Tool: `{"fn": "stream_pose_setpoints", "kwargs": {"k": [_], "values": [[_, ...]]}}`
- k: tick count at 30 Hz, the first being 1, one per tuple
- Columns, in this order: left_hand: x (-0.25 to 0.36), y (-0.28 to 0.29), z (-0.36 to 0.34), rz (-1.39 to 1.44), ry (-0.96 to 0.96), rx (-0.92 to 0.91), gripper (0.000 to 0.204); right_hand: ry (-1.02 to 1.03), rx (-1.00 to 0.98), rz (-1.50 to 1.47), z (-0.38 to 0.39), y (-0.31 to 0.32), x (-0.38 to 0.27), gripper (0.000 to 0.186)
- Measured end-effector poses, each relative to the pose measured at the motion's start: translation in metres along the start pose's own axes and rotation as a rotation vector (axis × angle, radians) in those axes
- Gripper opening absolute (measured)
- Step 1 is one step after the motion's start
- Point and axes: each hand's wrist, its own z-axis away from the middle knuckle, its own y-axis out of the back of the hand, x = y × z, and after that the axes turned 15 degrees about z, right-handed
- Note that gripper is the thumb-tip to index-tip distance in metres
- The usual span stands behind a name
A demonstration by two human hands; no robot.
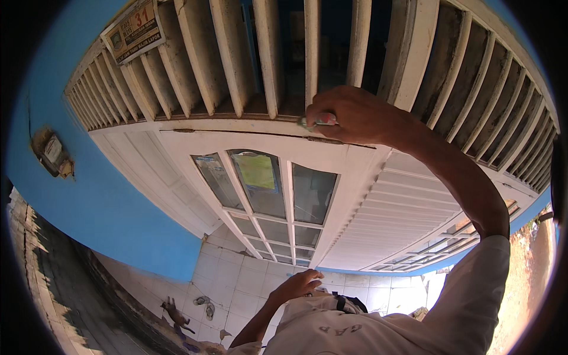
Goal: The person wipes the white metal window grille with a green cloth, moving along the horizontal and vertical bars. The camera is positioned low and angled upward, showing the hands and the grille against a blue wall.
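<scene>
My right hand (349, 115) is raised at the bottom edge of the white slatted vent (269, 59), closed round a small red and pale-green object (325, 119) that rests against the ledge just over a hinge. Beneath it spans a white door panel (343, 154) with glass panes (310, 189) and a pale-green sheet behind one pane. My left hand (299, 286) is low at my waist, beside a dark strap (342, 302), its fingers curled; what they hold, if anything, is hidden.
A blue wall (100, 207) with a meter box (54, 155) is at left. A sign hangs on the vent (133, 32). Below are a tiled floor (248, 278), a pair of sandals (204, 306) and a cat (177, 313). More louvred white panels (414, 195) stand at right.
</scene>
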Motion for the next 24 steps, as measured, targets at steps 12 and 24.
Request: {"fn": "stream_pose_setpoints", "kwargs": {"k": [12,24], "values": [[0.027,0.027,-0.010,0.036,-0.195,0.092,0.029,-0.004,-0.202,0.181,-0.091,0.003,-0.038,0.018],[0.011,0.025,0.037,0.192,0.043,0.296,0.038,0.355,0.382,0.064,-0.290,-0.071,-0.107,0.025]]}}
